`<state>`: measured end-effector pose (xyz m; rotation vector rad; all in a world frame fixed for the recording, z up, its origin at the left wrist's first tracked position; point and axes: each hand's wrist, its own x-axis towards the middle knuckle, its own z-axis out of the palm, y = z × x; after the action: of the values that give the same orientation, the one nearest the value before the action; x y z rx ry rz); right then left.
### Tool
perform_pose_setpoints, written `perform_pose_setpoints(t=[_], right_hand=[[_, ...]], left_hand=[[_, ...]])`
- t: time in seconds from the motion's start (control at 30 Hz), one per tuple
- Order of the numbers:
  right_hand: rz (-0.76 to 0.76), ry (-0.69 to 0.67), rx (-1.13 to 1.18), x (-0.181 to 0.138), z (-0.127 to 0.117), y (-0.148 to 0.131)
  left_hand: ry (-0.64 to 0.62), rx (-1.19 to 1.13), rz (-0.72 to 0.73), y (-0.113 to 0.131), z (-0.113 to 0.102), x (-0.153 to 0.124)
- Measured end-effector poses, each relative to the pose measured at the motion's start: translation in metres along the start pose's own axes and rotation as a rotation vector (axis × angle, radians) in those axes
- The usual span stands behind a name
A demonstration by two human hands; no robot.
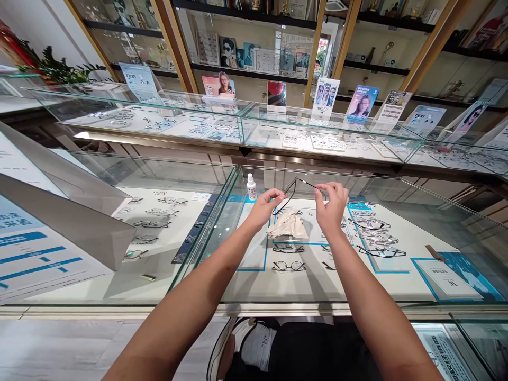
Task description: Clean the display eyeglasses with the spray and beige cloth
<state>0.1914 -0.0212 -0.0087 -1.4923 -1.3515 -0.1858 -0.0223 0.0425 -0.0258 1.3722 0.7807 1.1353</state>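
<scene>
Case: glass case (317, 288) holds rows of frames (288, 266).
Fingers: my left hand (265, 206) and right hand (331, 205) pinch 1 pair of glasses (305, 182).
Unclear: its lenses.

No legible text: print on the blue-and-white placard (35, 248) and counter cards (361, 103) too blurred.

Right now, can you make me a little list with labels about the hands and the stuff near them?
left hand: pinches the glasses
right hand: pinches their temple arm
glasses: thin, dark, held above counter
cloth: crumpled on counter, below glasses
bottle: small, white, upright, beside left hand
frames: displayed under the glass
</scene>
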Motion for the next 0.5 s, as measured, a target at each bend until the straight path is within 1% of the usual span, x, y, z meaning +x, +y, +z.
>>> perform_pose_setpoints(t=[0.1, 0.2, 0.27, 0.3, 0.4, 0.5], right_hand=[[-0.024, 0.066, -0.043, -0.004, 0.001, -0.006], [-0.098, 0.049, -0.046, -0.008, 0.002, -0.010], [-0.132, -0.023, -0.003, -0.011, 0.004, -0.013], [-0.124, -0.074, 0.037, -0.012, 0.005, -0.014], [-0.005, -0.248, 0.193, -0.016, 0.009, -0.016], [0.112, -0.328, 0.249, -0.019, 0.014, -0.017]], left_hand=[[0.012, -0.073, -0.012, -0.002, 0.004, -0.001], [0.040, -0.103, -0.012, -0.003, 0.008, -0.002], [0.042, -0.099, -0.006, -0.003, 0.011, -0.004], [0.038, -0.095, -0.002, -0.002, 0.012, -0.005], [-0.006, -0.069, 0.009, -0.002, 0.017, -0.008], [-0.067, -0.060, 0.013, -0.003, 0.021, -0.011]])
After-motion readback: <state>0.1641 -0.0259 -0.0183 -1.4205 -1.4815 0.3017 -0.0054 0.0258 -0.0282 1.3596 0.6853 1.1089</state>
